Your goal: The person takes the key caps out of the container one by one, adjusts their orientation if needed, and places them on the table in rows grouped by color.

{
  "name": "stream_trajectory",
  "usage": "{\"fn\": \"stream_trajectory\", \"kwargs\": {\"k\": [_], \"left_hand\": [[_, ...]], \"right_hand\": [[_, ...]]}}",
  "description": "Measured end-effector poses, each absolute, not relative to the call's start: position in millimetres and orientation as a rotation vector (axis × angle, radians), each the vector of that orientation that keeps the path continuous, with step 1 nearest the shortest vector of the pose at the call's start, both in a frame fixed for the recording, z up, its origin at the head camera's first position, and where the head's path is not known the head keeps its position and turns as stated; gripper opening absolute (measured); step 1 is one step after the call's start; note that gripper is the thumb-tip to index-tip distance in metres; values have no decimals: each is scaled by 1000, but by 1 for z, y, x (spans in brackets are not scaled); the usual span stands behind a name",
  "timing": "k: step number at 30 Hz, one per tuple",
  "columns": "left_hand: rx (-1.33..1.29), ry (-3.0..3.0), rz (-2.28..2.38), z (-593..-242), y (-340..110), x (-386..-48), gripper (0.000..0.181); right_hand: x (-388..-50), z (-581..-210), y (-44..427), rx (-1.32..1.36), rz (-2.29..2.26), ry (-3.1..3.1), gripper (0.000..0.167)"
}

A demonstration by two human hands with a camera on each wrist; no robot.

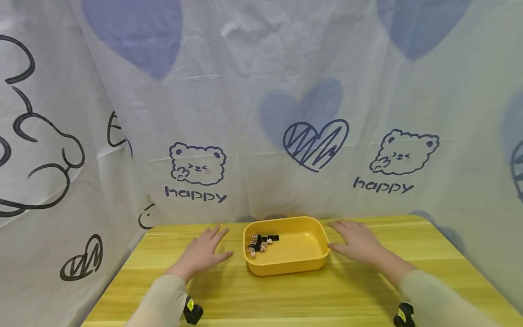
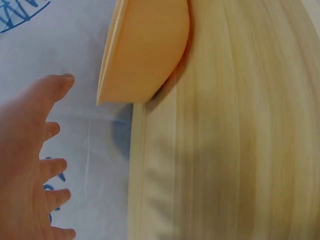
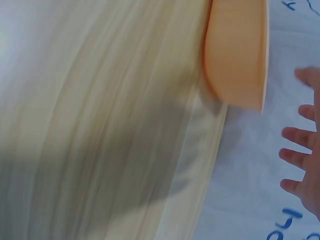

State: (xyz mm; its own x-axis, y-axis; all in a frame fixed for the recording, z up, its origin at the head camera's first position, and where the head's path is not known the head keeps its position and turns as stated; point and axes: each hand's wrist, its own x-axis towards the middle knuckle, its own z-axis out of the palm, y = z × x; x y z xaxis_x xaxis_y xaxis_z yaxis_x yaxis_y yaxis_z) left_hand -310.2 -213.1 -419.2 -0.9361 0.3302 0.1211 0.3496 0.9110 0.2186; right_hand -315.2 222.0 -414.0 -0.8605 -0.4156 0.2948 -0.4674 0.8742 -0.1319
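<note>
A yellow plastic bin (image 1: 294,263) stands on the table, with several small black and pale pink blocks (image 1: 257,243) heaped at its left end. My left hand (image 1: 203,254) hovers to the left of the bin, fingers spread and holding nothing. On the other side, my right hand (image 1: 355,240) is near the bin's right wall, its fingers extended toward the rim; the right wrist view shows a gap between that hand (image 3: 305,145) and the bin (image 3: 235,55). In the left wrist view the left hand (image 2: 30,160) is likewise apart from the bin (image 2: 145,50).
The wood-grain table (image 1: 265,299) runs back to a pale cloth (image 1: 253,113) printed with hearts, bear faces and the word "happy". This cloth hangs behind the bin and along both sides. Dark straps with yellow marks sit at both sleeves.
</note>
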Motion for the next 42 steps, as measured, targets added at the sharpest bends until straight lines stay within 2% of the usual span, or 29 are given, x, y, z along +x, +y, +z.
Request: {"fn": "stream_trajectory", "kwargs": {"k": [10, 24, 33, 42], "left_hand": [[-555, -2990, -502, -421, -192, -311, 74], [-496, -2916, -971, -444, -171, -319, 76], [-447, -2891, -1299, -461, -164, -317, 86], [-312, -2827, -1735, -479, -163, -318, 74]], "right_hand": [[-318, -411, 178, 790, 501, -2759, 38], [-337, -431, 134, 815, 1331, -2753, 36], [-346, -436, 113, 916, 1469, -2734, 31], [-352, -441, 98, 906, 1526, -2774, 27]]}}
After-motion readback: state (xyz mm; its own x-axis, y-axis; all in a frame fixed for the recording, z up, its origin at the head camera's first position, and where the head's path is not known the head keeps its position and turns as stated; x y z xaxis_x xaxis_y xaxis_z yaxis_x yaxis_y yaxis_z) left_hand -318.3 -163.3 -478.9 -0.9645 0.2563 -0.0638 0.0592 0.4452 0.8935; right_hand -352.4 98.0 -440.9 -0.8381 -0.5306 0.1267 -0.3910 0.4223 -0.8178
